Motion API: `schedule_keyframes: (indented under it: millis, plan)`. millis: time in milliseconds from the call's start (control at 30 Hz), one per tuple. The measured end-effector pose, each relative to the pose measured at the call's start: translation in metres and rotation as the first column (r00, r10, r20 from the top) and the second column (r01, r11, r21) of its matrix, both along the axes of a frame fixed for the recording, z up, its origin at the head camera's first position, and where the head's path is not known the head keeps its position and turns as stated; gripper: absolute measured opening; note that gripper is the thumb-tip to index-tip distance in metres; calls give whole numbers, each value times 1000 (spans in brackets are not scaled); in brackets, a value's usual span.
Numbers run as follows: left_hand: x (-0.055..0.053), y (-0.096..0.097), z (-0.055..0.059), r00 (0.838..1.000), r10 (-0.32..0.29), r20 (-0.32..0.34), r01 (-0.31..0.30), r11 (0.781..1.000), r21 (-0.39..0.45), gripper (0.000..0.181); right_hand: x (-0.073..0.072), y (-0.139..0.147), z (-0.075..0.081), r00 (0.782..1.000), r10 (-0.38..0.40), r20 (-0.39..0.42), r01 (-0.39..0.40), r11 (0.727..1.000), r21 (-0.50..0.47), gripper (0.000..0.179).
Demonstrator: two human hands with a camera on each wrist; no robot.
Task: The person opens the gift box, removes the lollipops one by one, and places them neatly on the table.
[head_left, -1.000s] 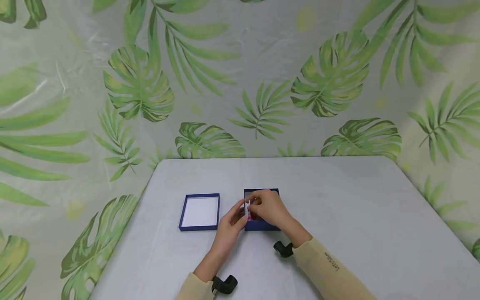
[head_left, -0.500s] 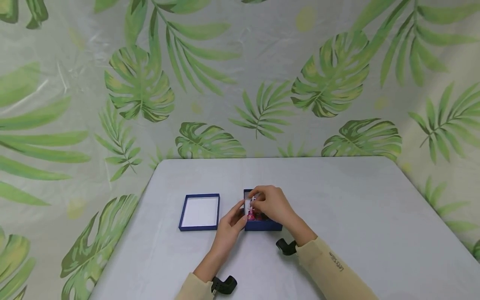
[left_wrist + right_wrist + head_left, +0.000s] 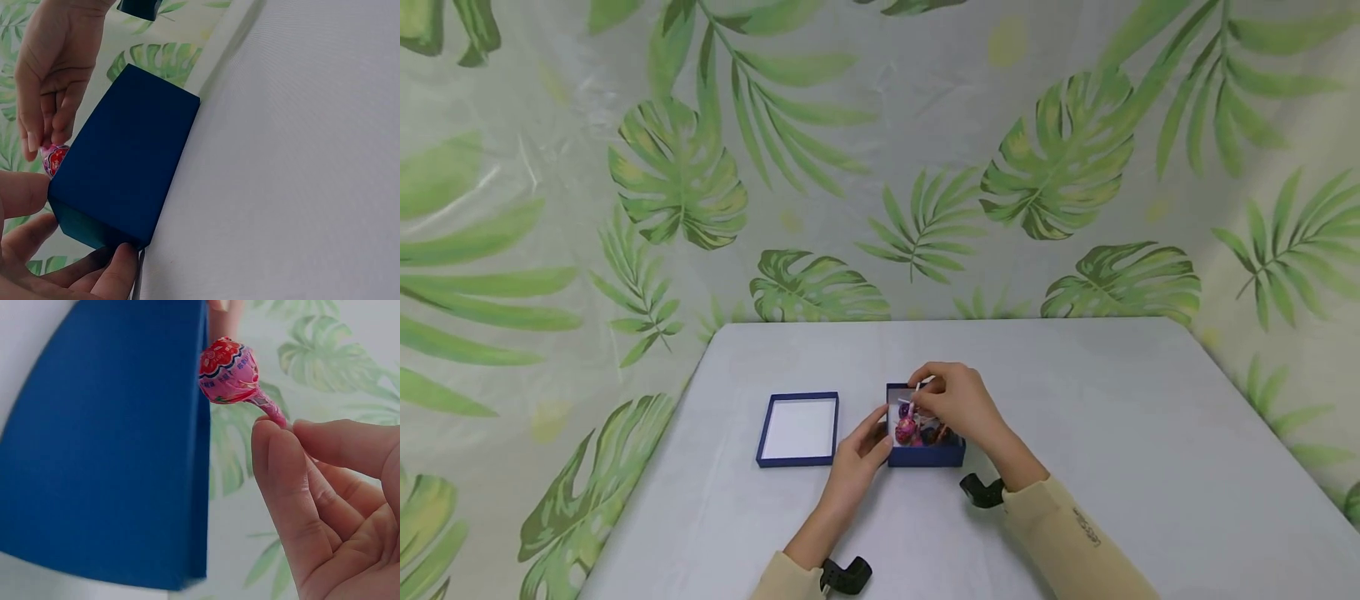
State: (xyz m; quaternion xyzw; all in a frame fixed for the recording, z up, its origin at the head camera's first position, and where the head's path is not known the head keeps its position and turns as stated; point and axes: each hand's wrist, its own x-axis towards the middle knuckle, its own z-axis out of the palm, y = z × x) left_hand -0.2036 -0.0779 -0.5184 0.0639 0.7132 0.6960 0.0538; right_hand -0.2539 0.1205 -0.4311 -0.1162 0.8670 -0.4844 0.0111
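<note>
My right hand (image 3: 961,404) pinches the stick of a lollipop (image 3: 229,374) between thumb and fingers. Its round head, in a pink and red wrapper, shows at the upper edge of a blue box (image 3: 927,457) in the right wrist view. Several other wrapped lollipops (image 3: 936,433) lie inside the box. At the box's left end, my left hand (image 3: 856,458) grips the wall, with thumb at the front corner and fingers along the side. The left wrist view has those fingers (image 3: 119,275) at the box's lower corner.
A shallow blue lid (image 3: 796,462) with a white inside lies left of the box. Both rest on a white table (image 3: 1075,400). Behind the table hangs a leaf-patterned sheet (image 3: 820,208). A black camera sits on each wrist.
My right hand has shifted right and a little up with the lollipop, whose head now shows over the box. More lollipops inside are uncovered. My left hand has stayed at the box's left end.
</note>
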Motion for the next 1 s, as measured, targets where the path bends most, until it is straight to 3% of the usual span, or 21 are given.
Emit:
schedule_keyframes:
  millis: [267,1000]
  plan:
    - [2,0,-2,1000,5,8,-5,1000,-7,50,-4,17,7,999,-34,-21,34,999,-14,13]
    - [0,0,-1,1000,10,-9,-10,1000,-24,51,-19,67,17,985,-164,51,170,977,-132,18]
